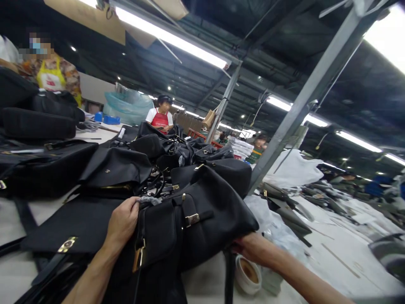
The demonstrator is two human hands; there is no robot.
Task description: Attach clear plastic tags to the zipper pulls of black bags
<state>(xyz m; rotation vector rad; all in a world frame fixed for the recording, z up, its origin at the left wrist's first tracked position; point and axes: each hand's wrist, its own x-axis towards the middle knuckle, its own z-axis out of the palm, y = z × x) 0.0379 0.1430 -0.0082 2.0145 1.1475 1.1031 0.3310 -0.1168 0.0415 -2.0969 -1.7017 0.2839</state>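
A black leather handbag (pixel 196 215) with gold clasps lies on the white table right in front of me. My left hand (pixel 122 221) is closed on its left top edge, fingers curled over the rim near a grey cloth scrap (pixel 148 200). My right hand (pixel 249 247) grips the bag's lower right side from underneath, and its fingers are mostly hidden by the bag. A black strap (pixel 229 274) hangs down below the bag.
Many more black bags (pixel 117 169) are piled across the table to the left and behind. A small white cup (pixel 248 274) stands under my right arm. A grey metal post (pixel 303 101) rises at right. Other workers stand at the far end, one in a red apron (pixel 160 118).
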